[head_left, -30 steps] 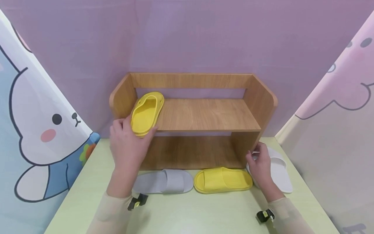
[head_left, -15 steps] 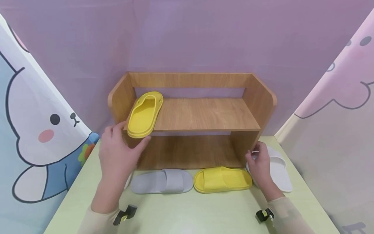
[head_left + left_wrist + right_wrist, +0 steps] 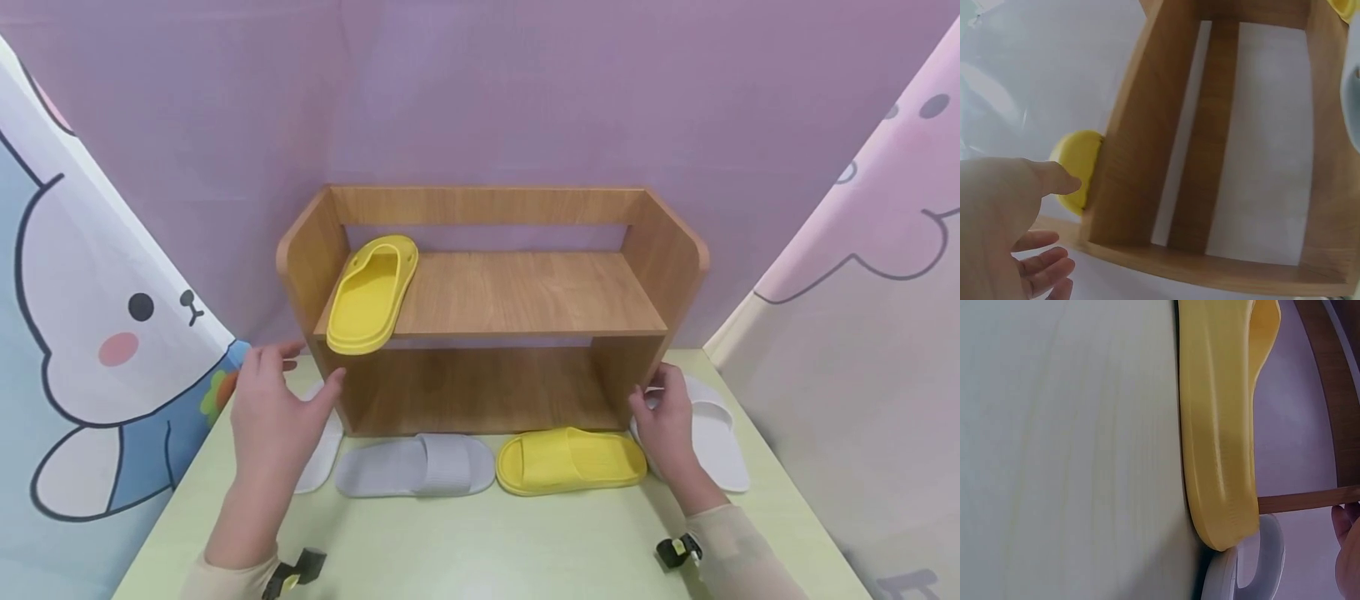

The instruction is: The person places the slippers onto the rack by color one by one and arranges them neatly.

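Left hand (image 3: 273, 418) near smooth, rounded yellow slipper (image 3: 366, 308)

Behind the bare left hand (image 3: 273, 408), a pale beige fabric sleeve (image 3: 228, 582) ends at the wrist, where a small black boxy device (image 3: 306, 567) with a yellow patch sits on the thumb side. Behind the bare right hand (image 3: 666, 421), a matching beige cuff (image 3: 738, 546) and black yellow-patched device (image 3: 671, 553).

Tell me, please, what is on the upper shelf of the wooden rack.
A yellow slipper sits at the left end of the upper shelf, its heel overhanging the front edge. The patch of shelf beneath it is hidden.
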Motion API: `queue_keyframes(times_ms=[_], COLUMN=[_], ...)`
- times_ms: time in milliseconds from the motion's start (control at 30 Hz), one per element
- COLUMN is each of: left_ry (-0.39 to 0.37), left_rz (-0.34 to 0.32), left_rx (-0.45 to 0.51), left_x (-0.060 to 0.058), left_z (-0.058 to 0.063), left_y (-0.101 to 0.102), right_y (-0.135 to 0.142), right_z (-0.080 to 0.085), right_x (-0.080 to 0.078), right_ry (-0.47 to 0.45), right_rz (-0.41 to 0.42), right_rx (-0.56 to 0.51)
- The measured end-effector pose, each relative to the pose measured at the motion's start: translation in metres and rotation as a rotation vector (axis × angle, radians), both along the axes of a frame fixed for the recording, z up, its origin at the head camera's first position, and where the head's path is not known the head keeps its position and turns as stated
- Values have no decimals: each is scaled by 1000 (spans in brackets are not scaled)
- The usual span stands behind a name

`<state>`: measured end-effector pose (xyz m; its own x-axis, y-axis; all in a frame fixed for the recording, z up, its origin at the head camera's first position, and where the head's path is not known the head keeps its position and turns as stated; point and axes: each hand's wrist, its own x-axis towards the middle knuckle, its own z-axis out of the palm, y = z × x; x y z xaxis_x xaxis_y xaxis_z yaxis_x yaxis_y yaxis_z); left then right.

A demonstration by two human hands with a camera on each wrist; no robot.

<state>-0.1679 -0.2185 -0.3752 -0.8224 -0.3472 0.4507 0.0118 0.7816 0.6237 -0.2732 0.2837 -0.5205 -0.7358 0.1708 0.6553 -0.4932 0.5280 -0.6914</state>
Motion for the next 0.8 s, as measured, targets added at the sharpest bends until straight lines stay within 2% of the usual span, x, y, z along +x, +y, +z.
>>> queue_keyframes(times_ms=[167,367,800], left_ry=[6,30,-1], left_rz=[-12,-45,-76], left_rx=[5,12,89], left_x=[-3,-13,-30], left_z=[-12,-30,-63], left_y=[-7,-19,-34], right_y=[-1,-1,0], right_z=[0,1,2], right_x=[0,1,2], right_ry=[-16,-21,-32], right_rz=[2,0,-12], right_rx=[-6,-4,19])
